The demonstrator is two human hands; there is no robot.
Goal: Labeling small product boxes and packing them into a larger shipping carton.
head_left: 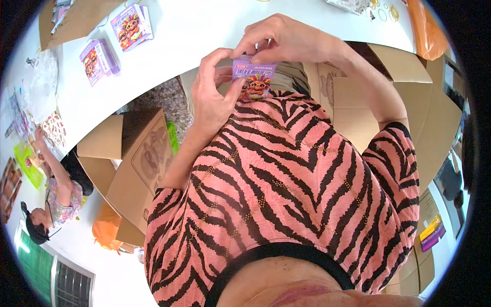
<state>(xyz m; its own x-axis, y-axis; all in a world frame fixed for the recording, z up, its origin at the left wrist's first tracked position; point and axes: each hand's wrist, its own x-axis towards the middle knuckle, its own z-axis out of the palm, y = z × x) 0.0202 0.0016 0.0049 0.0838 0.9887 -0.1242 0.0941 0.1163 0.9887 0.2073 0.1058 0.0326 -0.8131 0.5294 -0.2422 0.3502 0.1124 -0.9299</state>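
in left hand (210,97), purple box (255,77)

Workshop: open cartons (140,161), white worktable (184,38)

Stacked purple packets (130,31) on a white table (174,43)

We see smooth printed card on the held box (253,79), a smooth white surface (171,43), a matt cardboard carton (135,158), a shiny orange plastic bag (427,33) and a crinkled cloth shirt (286,174).
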